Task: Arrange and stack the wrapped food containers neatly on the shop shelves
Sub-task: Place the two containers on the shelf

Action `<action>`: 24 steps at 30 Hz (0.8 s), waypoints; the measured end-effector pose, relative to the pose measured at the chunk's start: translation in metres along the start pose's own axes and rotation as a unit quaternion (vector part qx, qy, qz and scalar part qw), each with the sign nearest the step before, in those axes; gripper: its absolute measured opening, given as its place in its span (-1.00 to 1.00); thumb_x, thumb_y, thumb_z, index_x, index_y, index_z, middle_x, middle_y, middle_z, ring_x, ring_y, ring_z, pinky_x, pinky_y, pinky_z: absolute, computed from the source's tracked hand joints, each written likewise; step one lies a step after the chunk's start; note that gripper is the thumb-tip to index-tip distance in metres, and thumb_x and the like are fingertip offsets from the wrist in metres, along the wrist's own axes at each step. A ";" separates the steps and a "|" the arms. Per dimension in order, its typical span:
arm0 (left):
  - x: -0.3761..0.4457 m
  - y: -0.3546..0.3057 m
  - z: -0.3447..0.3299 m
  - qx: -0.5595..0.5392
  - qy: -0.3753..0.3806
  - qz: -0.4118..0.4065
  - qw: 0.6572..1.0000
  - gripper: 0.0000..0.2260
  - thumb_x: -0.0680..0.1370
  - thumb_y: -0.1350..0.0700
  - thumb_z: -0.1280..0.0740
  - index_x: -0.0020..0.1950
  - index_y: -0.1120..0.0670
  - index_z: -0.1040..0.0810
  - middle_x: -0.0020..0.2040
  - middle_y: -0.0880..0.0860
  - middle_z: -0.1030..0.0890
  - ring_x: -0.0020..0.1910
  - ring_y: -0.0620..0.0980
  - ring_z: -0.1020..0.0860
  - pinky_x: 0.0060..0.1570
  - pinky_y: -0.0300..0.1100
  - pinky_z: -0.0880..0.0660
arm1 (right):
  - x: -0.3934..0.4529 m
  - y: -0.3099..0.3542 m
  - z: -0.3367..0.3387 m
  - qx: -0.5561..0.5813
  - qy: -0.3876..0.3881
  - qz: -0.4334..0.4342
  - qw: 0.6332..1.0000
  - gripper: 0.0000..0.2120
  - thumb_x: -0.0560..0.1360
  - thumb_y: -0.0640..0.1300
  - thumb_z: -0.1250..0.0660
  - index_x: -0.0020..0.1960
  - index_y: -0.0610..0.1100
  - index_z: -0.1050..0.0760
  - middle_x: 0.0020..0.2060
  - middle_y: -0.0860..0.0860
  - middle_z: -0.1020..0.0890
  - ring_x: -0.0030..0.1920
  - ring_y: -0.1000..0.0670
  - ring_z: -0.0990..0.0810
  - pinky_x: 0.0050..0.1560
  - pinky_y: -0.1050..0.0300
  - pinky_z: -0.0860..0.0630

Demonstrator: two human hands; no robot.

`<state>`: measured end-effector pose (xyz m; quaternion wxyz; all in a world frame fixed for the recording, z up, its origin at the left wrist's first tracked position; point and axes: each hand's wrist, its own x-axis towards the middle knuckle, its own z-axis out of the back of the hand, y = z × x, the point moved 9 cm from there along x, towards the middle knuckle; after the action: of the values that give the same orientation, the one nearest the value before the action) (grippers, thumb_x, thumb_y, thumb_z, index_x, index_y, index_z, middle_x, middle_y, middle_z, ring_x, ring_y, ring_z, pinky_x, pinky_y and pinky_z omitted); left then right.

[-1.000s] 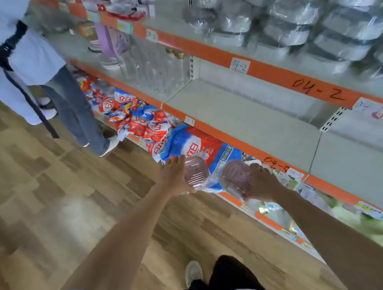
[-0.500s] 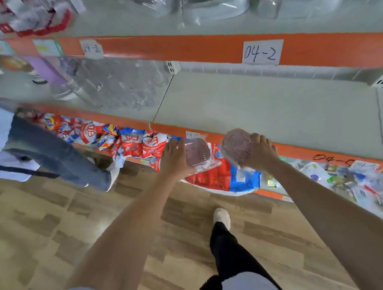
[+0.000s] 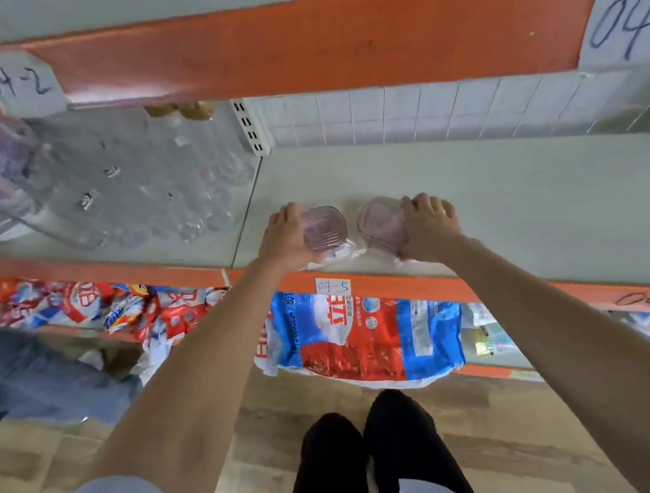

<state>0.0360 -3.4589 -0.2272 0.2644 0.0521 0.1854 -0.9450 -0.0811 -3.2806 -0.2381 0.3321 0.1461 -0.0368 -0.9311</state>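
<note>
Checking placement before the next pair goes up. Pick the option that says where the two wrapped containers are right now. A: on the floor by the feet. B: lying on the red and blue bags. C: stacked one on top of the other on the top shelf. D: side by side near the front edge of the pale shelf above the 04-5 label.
D: the left container and right container sit side by side on the pale shelf, each held by a hand, left hand and right hand.

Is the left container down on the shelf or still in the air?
Down: the left container sits on the shelf, left hand gripping it.
</note>
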 end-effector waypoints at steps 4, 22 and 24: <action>0.038 0.010 -0.002 0.002 -0.031 -0.047 0.998 -0.28 0.30 0.02 -0.58 0.34 0.21 -0.36 0.32 0.18 -0.34 0.33 0.15 -0.27 0.27 -0.10 -0.25 | 0.036 0.000 -0.001 0.021 -0.007 -0.023 0.999 -0.19 0.41 0.00 -0.41 0.48 -0.21 -0.06 0.41 -0.14 -0.21 0.42 -0.17 -0.18 0.42 0.00 -0.10; 0.069 -0.002 0.010 0.091 -0.114 -0.061 0.987 -0.50 0.56 0.18 -0.29 0.47 0.20 -0.23 0.46 0.17 -0.19 0.44 0.15 -0.18 0.38 -0.07 -0.25 | 0.070 0.011 0.015 -0.029 -0.112 0.032 0.993 -0.43 0.56 -0.12 -0.18 0.49 -0.24 -0.08 0.48 -0.09 -0.14 0.50 -0.07 -0.04 0.45 0.10 0.03; 0.053 -0.006 0.009 0.130 -0.106 -0.053 0.984 -0.53 0.54 0.16 -0.30 0.42 0.21 -0.27 0.41 0.22 -0.22 0.37 0.19 -0.24 0.30 -0.04 -0.30 | 0.050 0.021 0.012 -0.047 -0.114 0.054 0.991 -0.49 0.53 -0.18 -0.18 0.44 -0.22 -0.15 0.42 -0.09 -0.23 0.44 -0.09 -0.16 0.39 0.10 -0.08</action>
<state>-0.0127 -3.4831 -0.2269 0.2228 -0.0248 0.0347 -0.9739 -0.1080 -3.3287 -0.2358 0.3824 0.0215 -0.0384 -0.9230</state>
